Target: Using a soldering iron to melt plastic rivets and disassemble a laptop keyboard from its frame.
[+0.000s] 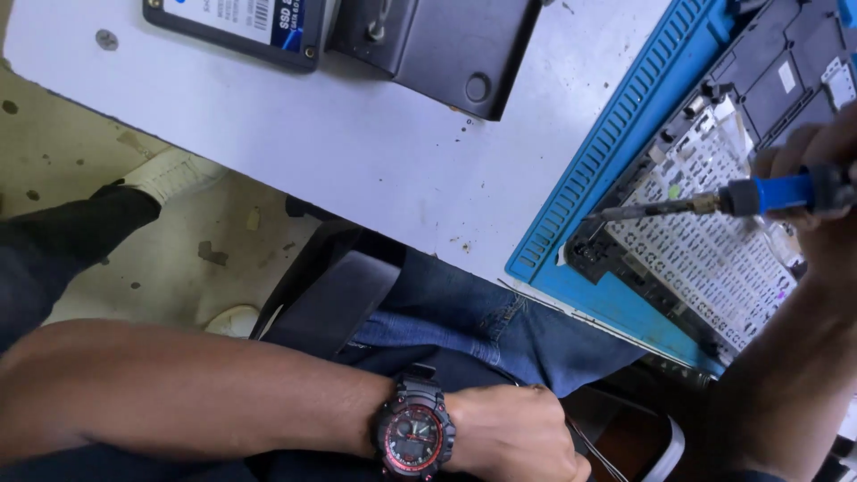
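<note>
Right hand [821,192]: wrapped around blue-handled soldering iron [705,203], tip over laptop board [705,241], right of frame.
Left hand [513,437]: bottom middle, grip cannot be told; wrist wears black watch [413,433].

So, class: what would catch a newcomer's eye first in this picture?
Probably the blue-handled soldering iron in the right hand, its tip over an opened laptop keyboard on a bright blue mat at right. Next, the black-and-red watch on the left wrist, low in the picture over the lap.

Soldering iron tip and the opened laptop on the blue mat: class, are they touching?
Cannot tell: in the head view the soldering iron tip overlaps the laptop edge, with no contact or gap plain.
</note>
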